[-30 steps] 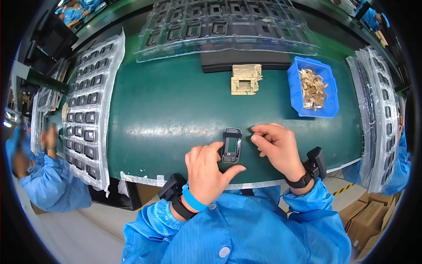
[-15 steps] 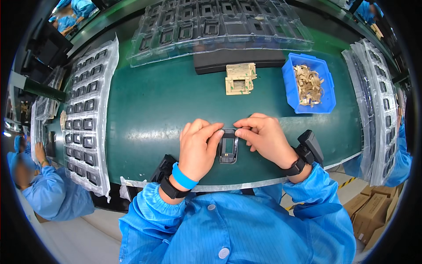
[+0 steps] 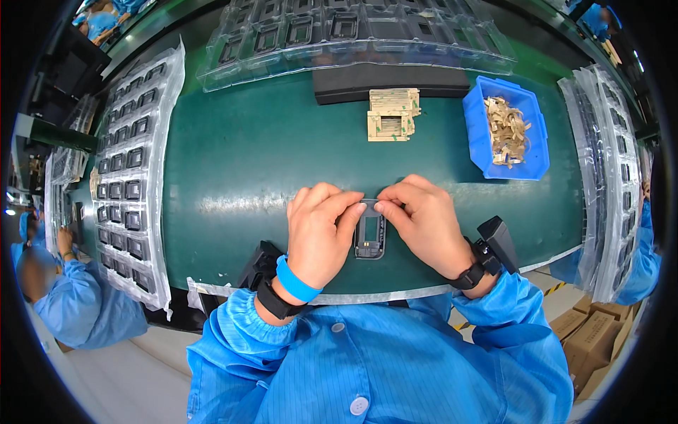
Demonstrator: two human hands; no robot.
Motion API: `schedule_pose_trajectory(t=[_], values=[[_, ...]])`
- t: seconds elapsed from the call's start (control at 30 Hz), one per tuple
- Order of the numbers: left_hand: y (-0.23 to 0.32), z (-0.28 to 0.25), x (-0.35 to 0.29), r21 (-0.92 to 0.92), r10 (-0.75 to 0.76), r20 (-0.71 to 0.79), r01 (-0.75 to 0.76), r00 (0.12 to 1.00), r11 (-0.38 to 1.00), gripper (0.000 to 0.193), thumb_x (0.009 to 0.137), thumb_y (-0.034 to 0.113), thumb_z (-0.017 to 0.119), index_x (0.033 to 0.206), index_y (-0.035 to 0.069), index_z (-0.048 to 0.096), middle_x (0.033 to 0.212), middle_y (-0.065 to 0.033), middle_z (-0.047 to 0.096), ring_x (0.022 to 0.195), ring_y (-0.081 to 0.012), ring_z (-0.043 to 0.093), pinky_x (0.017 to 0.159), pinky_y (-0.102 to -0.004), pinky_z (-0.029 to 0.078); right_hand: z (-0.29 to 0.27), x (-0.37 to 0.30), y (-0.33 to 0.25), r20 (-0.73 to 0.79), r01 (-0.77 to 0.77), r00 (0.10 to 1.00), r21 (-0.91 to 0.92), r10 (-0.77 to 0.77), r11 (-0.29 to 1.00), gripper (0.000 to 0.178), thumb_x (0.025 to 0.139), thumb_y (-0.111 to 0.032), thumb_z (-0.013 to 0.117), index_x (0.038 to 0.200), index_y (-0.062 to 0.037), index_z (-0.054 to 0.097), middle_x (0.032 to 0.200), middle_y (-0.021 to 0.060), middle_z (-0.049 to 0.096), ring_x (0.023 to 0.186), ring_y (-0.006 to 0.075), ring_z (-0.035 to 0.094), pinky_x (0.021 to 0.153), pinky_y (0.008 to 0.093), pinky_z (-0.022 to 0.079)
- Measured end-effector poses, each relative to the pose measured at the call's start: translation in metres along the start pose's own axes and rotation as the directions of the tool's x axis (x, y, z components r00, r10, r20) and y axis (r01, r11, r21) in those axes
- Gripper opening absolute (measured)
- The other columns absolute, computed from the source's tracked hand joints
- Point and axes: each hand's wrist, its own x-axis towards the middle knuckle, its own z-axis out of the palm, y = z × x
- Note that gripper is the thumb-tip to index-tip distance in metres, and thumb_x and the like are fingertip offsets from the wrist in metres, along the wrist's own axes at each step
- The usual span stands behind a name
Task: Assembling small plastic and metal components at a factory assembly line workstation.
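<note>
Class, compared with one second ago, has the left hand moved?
Yes. Judged against the table's taped near edge, the left hand has moved forward, away from that edge, to the upper end of the dark frame.

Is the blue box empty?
No, the blue box has a heap of tan scraps inside it.

Green is seen on the table point(image 3: 254, 155), black on the case point(image 3: 369, 250) at centre; the blue coat point(image 3: 311, 381) at bottom is finely striped.
</note>
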Motion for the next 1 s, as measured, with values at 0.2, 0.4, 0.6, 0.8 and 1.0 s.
schedule_pose_trajectory(t=[0.2, 0.4, 0.6, 0.8, 1.0], values=[[0.001, 0.000, 0.006, 0.016, 0.001, 0.001, -0.001, 1.000, 1.000, 0.013, 0.081, 0.009, 0.072, 0.093, 0.007, 0.074, 0.085, -0.0049, 0.064, 0.081, -0.0252, 0.056, 0.076, -0.0360, 0.042, 0.004, 0.003, 0.000, -0.083, 0.116, 0.989, -0.088, -0.123, 0.989, 0.006, 0.085, -0.011, 0.067, 0.085, -0.0055, 0.065, 0.081, 0.0112, 0.058, 0.070, 0.0351, 0.061, 0.062, 0.0431, 0.052], [0.006, -0.002, 0.005, 0.054, 0.050, 0.011, -0.050, 0.999, 0.997, 0.011, 0.081, 0.009, 0.070, 0.091, 0.008, 0.074, 0.083, -0.0057, 0.065, 0.080, -0.0281, 0.057, 0.074, -0.0389, 0.040, 0.001, 0.001, 0.001, -0.083, 0.159, 0.982, -0.098, -0.167, 0.982, 0.007, 0.085, -0.011, 0.065, 0.082, -0.0058, 0.063, 0.080, 0.0131, 0.056, 0.070, 0.0372, 0.060, 0.061, 0.0453, 0.052], [0.005, 0.005, -0.006, 0.071, 0.067, -0.057, -0.063, 0.996, 0.996, 0.012, 0.082, 0.012, 0.070, 0.093, 0.008, 0.073, 0.082, -0.0060, 0.066, 0.080, -0.0286, 0.059, 0.075, -0.0393, 0.041, 0.003, -0.005, -0.001, -0.054, 0.070, 0.996, -0.062, -0.073, 0.996, 0.012, 0.083, -0.014, 0.064, 0.076, -0.0050, 0.063, 0.075, 0.0131, 0.059, 0.068, 0.0364, 0.061, 0.061, 0.0453, 0.052], [0.018, -0.004, -0.019, 0.154, 0.149, -0.087, -0.134, 0.985, 0.979, 0.013, 0.081, 0.018, 0.072, 0.092, 0.011, 0.071, 0.084, -0.0038, 0.063, 0.081, -0.0253, 0.058, 0.073, -0.0396, 0.037, -0.004, -0.014, -0.007, -0.085, -0.025, 0.996, -0.208, 0.007, 0.978, 0.020, 0.077, -0.022, 0.065, 0.068, -0.0044, 0.063, 0.073, 0.0143, 0.062, 0.065, 0.0366, 0.062, 0.059, 0.0459, 0.052], [0.014, 0.010, -0.044, 0.248, 0.288, -0.040, -0.270, 0.957, 0.930, 0.019, 0.071, 0.016, 0.076, 0.089, 0.016, 0.071, 0.085, 0.0046, 0.062, 0.082, -0.0185, 0.055, 0.073, -0.0362, 0.033, -0.007, -0.024, -0.007, -0.017, -0.039, 0.999, -0.209, 0.037, 0.977, 0.021, 0.079, -0.024, 0.064, 0.069, -0.0052, 0.063, 0.073, 0.0133, 0.061, 0.063, 0.0367, 0.062, 0.059, 0.0467, 0.051]])
